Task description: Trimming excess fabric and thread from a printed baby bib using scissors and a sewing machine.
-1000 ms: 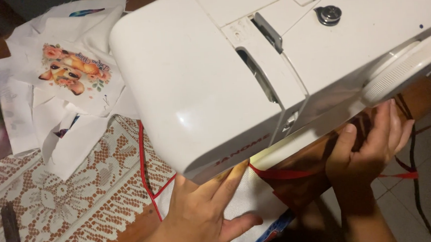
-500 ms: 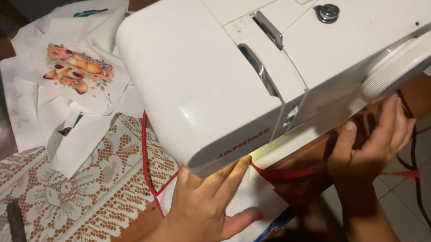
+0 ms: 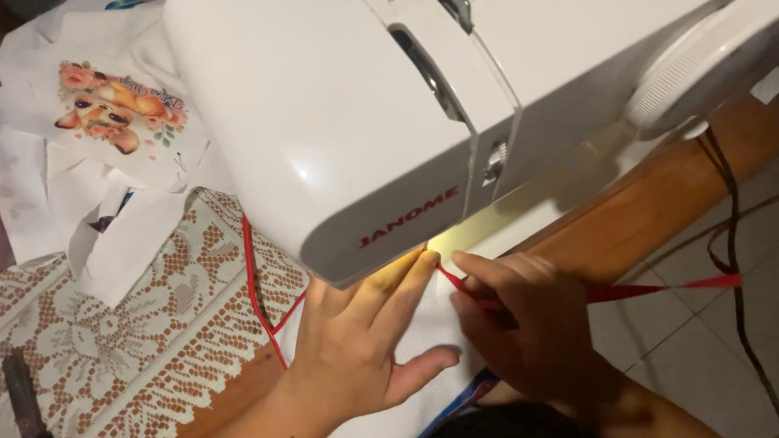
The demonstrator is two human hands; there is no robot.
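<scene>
A white sewing machine (image 3: 366, 113) fills the upper middle of the view, its lamp lighting the work below. My left hand (image 3: 361, 345) lies flat on white fabric (image 3: 431, 332) just in front of the machine, fingertips under its head. My right hand (image 3: 524, 323) rests beside it and pinches a thin red ribbon (image 3: 651, 289) that runs from the needle area off to the right. The same red ribbon edges the fabric at the left (image 3: 253, 288). The needle itself is hidden by the machine's head.
A white lace cloth (image 3: 104, 367) covers the wooden table (image 3: 664, 196). White fabric pieces, one with a colourful printed picture (image 3: 117, 104), lie at the back left. Dark scissors (image 3: 27, 425) lie at the lower left. A black cable (image 3: 732, 228) hangs over tiled floor at the right.
My right hand has moved from the table edge in to the fabric beside my left hand and taken hold of the red ribbon. The view has come closer to the machine.
</scene>
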